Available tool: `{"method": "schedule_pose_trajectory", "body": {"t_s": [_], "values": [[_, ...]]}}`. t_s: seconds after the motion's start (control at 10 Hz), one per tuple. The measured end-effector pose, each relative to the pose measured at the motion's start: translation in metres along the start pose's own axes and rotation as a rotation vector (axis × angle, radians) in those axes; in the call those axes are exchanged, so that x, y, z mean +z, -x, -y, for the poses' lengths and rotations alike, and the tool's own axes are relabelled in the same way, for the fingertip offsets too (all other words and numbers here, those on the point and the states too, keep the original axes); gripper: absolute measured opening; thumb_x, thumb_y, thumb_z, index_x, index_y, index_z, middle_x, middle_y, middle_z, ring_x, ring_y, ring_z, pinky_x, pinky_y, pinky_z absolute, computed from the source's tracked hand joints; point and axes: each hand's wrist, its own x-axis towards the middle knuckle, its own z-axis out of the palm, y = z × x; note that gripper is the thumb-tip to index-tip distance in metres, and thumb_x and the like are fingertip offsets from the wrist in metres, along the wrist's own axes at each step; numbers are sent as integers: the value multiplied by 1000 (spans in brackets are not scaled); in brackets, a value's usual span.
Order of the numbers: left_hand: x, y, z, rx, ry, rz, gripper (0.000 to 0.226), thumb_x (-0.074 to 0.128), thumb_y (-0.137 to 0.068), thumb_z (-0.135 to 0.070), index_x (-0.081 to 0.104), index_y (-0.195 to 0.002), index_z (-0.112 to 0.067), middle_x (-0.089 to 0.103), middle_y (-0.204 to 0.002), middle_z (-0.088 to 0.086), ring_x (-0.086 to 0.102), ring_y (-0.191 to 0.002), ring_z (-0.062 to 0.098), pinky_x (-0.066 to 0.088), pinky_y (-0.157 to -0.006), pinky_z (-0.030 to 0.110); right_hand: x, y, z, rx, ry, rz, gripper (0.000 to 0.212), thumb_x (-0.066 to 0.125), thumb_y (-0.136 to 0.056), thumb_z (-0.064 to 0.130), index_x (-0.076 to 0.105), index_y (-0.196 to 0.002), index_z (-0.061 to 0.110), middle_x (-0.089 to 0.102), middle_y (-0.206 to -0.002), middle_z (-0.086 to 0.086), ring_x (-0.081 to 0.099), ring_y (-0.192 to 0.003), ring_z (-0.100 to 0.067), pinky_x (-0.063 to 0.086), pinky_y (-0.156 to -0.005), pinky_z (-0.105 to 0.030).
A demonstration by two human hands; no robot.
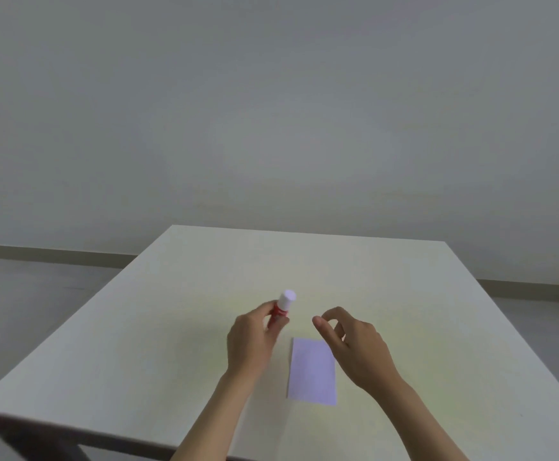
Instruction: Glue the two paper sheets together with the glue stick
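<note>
Lilac paper (312, 372) below left hand (255, 337)'s grip on glue stick (279, 311)

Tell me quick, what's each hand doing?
Left hand: closed around the glue stick.
Right hand: open, fingers curled, holding nothing.

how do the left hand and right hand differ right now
The left hand is closed around the red glue stick, holding it with the white cap up; the right hand holds nothing, thumb and fingers curled apart. The left hand sits beside the purple paper; the right hand overlaps the paper's far right corner. Both are bare and raised over the white table.
</note>
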Motion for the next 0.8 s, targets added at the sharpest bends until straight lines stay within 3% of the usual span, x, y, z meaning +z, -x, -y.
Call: {"method": "schedule_pose_trajectory", "body": {"t_s": [0.1,0.2,0.3,0.5,0.7,0.8], "values": [[0,-16,16,-121,71,-31,5,66,-82,-30,65,-83,-25,75,-77,-11,67,-75,20,47,-66,30,-1,5,-6,1,-3,28,33,41,-91,52,55,-109,28,65,-72,-3,57,-66,-15,43,-59,-28],[1,-28,27,-201,97,-55,15,64,-81,-21,56,-68,-24,67,-58,-14,63,-66,15,40,-57,22,3,14,-12,3,15,100,31,43,-93,48,52,-117,30,68,-82,1,58,-72,-12,48,-69,-28],[0,-35,34,-243,91,-73,20,62,-82,-18,52,-66,-24,58,-51,-19,53,-55,-5,31,-48,9,8,21,-19,8,7,134,30,43,-93,47,52,-118,32,65,-81,5,58,-73,-11,48,-71,-28],[4,-38,40,-273,105,-49,13,61,-82,-17,57,-70,-17,62,-54,-15,55,-60,-4,34,-51,19,12,29,-25,26,-27,148,29,43,-94,43,53,-119,31,63,-78,8,59,-72,-9,50,-73,-28],[6,-37,44,-263,96,-32,6,61,-82,-23,59,-76,-23,67,-62,-14,62,-66,6,36,-52,22,12,32,-25,45,-27,151,28,43,-94,42,53,-118,32,62,-78,8,55,-66,-4,49,-71,-26],[7,-36,47,-257,161,-36,11,66,-80,-26,62,-90,-24,70,-75,-13,67,-84,15,42,-60,24,15,30,-25,43,-58,140,29,45,-94,41,51,-120,32,61,-77,7,53,-63,-2,49,-69,-26]]}}
